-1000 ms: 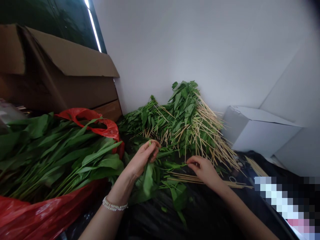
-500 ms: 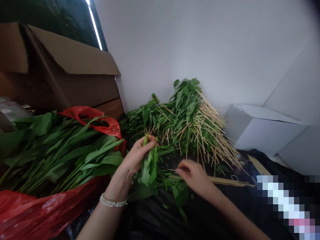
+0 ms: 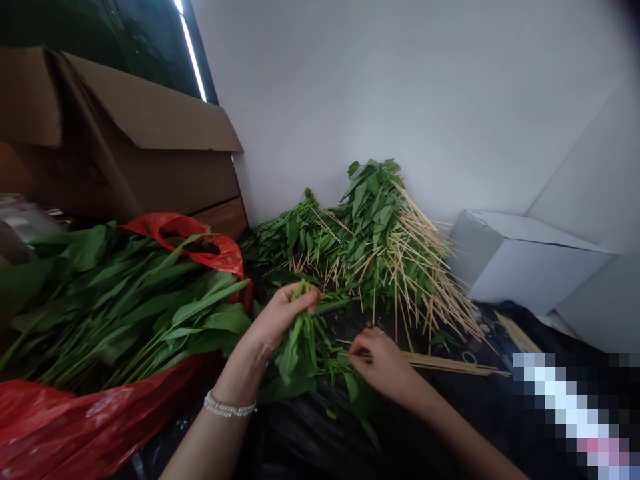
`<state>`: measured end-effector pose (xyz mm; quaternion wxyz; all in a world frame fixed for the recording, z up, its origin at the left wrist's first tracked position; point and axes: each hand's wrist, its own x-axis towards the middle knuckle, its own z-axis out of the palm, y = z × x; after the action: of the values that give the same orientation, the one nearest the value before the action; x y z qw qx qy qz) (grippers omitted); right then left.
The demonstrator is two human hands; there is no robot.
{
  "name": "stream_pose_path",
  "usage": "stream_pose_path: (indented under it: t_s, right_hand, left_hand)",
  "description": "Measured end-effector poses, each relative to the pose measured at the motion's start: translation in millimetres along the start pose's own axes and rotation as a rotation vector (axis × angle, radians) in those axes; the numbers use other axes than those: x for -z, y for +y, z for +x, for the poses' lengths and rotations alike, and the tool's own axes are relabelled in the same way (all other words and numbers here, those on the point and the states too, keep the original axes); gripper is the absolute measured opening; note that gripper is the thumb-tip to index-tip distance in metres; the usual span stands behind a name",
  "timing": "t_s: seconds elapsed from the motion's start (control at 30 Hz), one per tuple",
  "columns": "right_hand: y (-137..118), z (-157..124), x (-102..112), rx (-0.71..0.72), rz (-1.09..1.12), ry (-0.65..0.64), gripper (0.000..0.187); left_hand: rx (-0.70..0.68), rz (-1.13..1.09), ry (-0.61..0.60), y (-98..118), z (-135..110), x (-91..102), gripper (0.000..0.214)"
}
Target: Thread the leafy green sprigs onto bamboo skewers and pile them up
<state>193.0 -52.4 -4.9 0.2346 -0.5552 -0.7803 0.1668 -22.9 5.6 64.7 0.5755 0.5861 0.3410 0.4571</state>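
Observation:
My left hand [image 3: 291, 308], with a beaded bracelet at the wrist, pinches a small bunch of green leaves [image 3: 300, 347] by the stems, and the leaves hang down below the fingers. My right hand [image 3: 377, 360] is lowered over loose bamboo skewers [image 3: 450, 363] lying on black plastic sheeting [image 3: 310, 440]. Its thumb and fingers are curled together at the skewers' left ends; whether a skewer sits between them is hidden. Loose leaves and stem bits [image 3: 357, 393] lie just beneath this hand.
At left, a red plastic bag [image 3: 100, 420] holds long leafy greens [image 3: 120, 300]. Behind it stands an open cardboard box [image 3: 165, 173]. Skewered greens [image 3: 370, 207] are heaped against the white wall [image 3: 400, 80], beside a white box [image 3: 535, 267]. More skewers [image 3: 517, 331] lie at right.
My left hand has dropped slightly and moved a little right with the leaves. My right hand has moved slightly down, its fingers closing more over the skewers.

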Motion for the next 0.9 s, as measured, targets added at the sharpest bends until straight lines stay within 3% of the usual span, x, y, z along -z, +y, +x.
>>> stream_pose_path:
  t_s: [0.13,0.2,0.3,0.37,0.53,0.7,0.9]
  right_hand:
    - [-10.0,-1.6,-26.2,0.025,0.020,-0.043,0.015]
    - [-7.5,-0.7,-28.2,0.015,0.049,-0.040,0.017]
    - [4.1,2.6,-16.5,-0.017,0.129,-0.015,0.017]
    - [13.2,5.0,-4.4,-0.053,0.202,0.006,0.013]
    - [24.8,8.9,19.0,-0.136,0.455,0.019,0.012]
    - [16.9,10.2,27.8,-0.204,0.719,-0.017,0.024]
    - [6.0,11.5,25.0,-0.218,0.905,-0.071,0.028]
  left_hand:
    - [0.075,0.424,-0.435,-14.0,-7.3,-6.3,0.025]
    - [0.112,0.649,-0.529,-25.5,-11.5,-4.9,0.024]
    - [0.087,0.933,-0.395,-40.6,-14.9,2.0,0.021]
    - [0.068,1.009,-0.308,-46.2,-14.7,7.0,0.021]
    - [0.077,1.005,-0.328,-47.6,-9.8,12.9,0.017]
    - [0.014,0.742,-0.228,-37.2,-3.7,6.3,0.024]
    - [-0.021,0.416,-0.096,-27.4,3.5,-15.0,0.031]
